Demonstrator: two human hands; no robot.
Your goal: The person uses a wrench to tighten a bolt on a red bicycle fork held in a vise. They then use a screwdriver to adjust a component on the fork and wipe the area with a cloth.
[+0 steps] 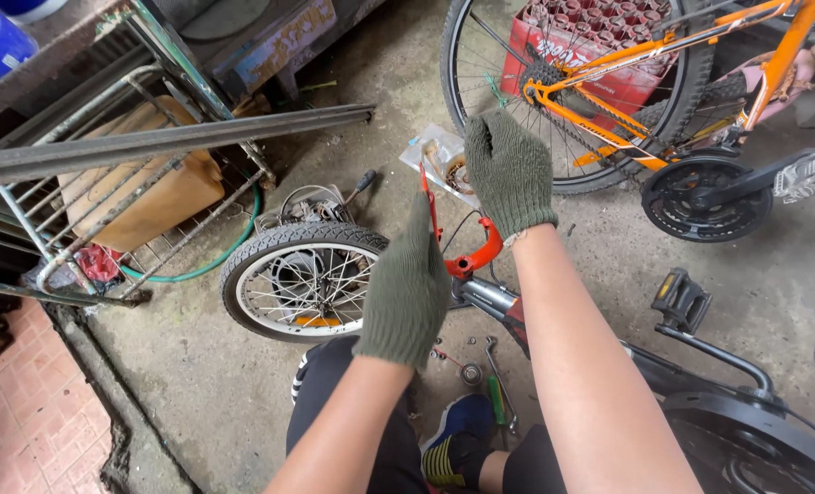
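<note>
Over concrete floor (242,412), both gloved hands' grip closes on red fork (469,261), left hand (405,293) below right hand (510,174).

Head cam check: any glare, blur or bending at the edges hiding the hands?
Head view: soft even daylight, no glare; left green knit-gloved hand and right green knit-gloved hand sharp at the red curved bicycle fork; wide-lens bending at the edges.

soft even daylight, sharp, slight wide-angle edge distortion.
</note>
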